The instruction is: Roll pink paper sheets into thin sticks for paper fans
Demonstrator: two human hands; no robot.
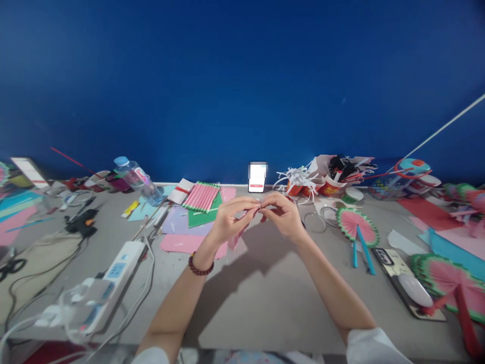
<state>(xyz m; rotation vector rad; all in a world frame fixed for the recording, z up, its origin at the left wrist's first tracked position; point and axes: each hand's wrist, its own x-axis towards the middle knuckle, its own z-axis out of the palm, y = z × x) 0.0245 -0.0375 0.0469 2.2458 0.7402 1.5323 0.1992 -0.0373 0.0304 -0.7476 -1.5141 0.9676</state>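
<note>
My left hand [235, 217] and my right hand [282, 215] meet fingertip to fingertip above the middle of the table, both closed in a pinch. Between them is a piece of pink paper [235, 241], mostly hidden by the fingers; part of it shows below my left hand. Left of my hands lies a pleated pink paper with green edges [202, 197], on a green sheet [204, 216]. Flat pink paper [182, 243] and a lilac sheet [176, 222] lie near it. A phone [256, 177] stands upright just beyond my fingers.
On the left are a power strip [115, 283] with cables and a water bottle [138, 179]. At right lie watermelon-patterned paper fans [357, 226], a phone [390, 273] with a white mouse [415, 289] on it, and cups [333, 184] of supplies. A blue wall [242, 91] bounds the back.
</note>
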